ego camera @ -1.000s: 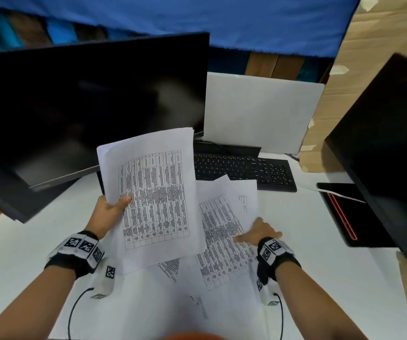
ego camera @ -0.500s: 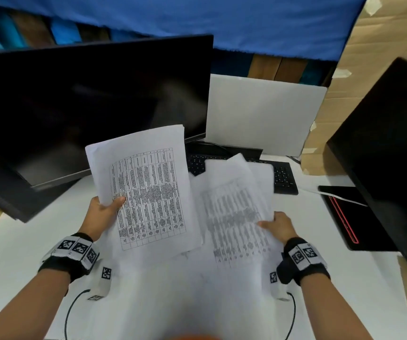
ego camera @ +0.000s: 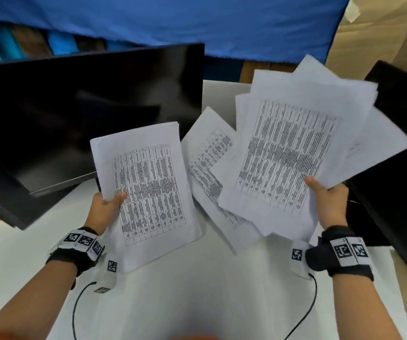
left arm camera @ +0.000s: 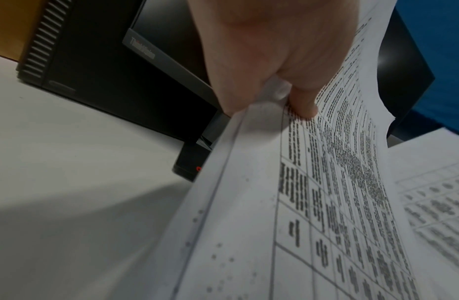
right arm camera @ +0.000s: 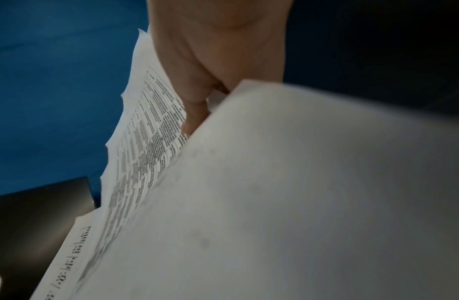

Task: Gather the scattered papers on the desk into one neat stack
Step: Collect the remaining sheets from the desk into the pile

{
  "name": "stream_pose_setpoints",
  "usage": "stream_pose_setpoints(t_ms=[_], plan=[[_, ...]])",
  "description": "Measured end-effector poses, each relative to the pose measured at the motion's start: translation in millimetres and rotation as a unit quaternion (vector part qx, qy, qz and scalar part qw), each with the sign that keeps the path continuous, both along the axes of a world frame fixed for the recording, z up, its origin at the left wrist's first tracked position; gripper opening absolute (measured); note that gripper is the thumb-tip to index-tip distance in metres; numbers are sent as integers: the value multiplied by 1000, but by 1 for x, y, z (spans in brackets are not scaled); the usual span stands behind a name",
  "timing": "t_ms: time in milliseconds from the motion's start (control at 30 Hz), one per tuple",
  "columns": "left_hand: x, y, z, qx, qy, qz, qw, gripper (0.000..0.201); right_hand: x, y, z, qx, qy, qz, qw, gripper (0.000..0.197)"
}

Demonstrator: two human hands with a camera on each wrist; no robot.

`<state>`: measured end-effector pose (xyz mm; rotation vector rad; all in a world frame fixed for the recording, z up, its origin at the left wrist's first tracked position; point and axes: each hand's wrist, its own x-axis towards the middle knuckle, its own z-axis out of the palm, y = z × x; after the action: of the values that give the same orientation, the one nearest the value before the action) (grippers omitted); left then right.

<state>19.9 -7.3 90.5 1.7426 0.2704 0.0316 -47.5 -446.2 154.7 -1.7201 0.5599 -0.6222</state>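
Papers in both hands now, all of them lifted clear of the white desk. Left hand pinches a tidy sheaf at its left edge, thumb pressed on the printed table, fingers hidden behind the pages, which fan out to the right of that pinch and hang down below it. Right hand grips a loose bundle at its lower right corner, thumb on top; the sheets spread up and to the left of the grip at different angles, edges uneven, one sheet sagging lowest on the side nearest the other hand. From the right wrist, a blank page back fills the space under the thumb. The two lots sit just beside each other; whether they touch I cannot tell. Dark monitor stands beyond the left hand, a second screen beyond the right.
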Motion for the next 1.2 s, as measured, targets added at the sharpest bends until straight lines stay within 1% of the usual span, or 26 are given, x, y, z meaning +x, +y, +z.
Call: stream_pose_setpoints(t_ms=[67,133,267,367,433,500,567,600,667,700,767,800,833,900,1000,1033,1100,1167,1200], plan=[[2,-7,1,-3,-6,-16,1000,37,0,-5,7,8,-35,-1,999,35],[3,-13,2,0,-8,-29,1000,37,2,-4,6,3,-16,5,1000,32],[3,-25,-1,-3,-1,-57,998,35,4,2,-35,19,82,13,996,39],[1,-30,-4,2,4,-67,998,33,-1,13,-69,33,167,25,985,38],[-1,-31,-6,13,10,-72,997,32,-5,20,-82,31,206,43,977,38],[-3,-32,-7,21,12,-74,997,28,-9,25,-88,26,243,71,967,39],[-5,-31,-9,24,10,-73,997,26,-14,28,-94,32,285,101,953,45],[-6,-30,-10,25,9,-71,997,25,-16,31,-97,33,316,121,941,54],[-6,-28,-11,25,6,-63,998,25,-19,37,-111,32,366,167,915,79],[-6,-27,-12,29,6,-60,998,26,-21,43,-115,32,388,180,903,83],[-5,-27,-12,39,3,-58,998,27,-23,55,-125,29,399,179,899,71],[-5,-27,-10,43,-2,-60,997,26,-25,61,-126,17,413,172,894,67],[-5,-27,-8,47,-5,-60,997,23,-26,66,-124,2,428,164,889,67],[-3,-24,-5,46,-7,-51,998,20,-25,66,-124,0,428,138,893,72],[2,-11,0,30,-8,-28,999,21,-19,50,-120,23,404,86,911,64],[4,-5,2,25,-8,-21,999,22,-16,41,-118,33,393,67,916,64],[5,4,6,28,-11,-6,1000,18,-12,19,-122,50,357,40,932,74],[6,11,7,26,-14,11,999,15,-4,-11,-138,72,324,33,943,85],[7,13,7,23,-12,21,999,16,-8,-3,-115,83,308,24,947,85]])
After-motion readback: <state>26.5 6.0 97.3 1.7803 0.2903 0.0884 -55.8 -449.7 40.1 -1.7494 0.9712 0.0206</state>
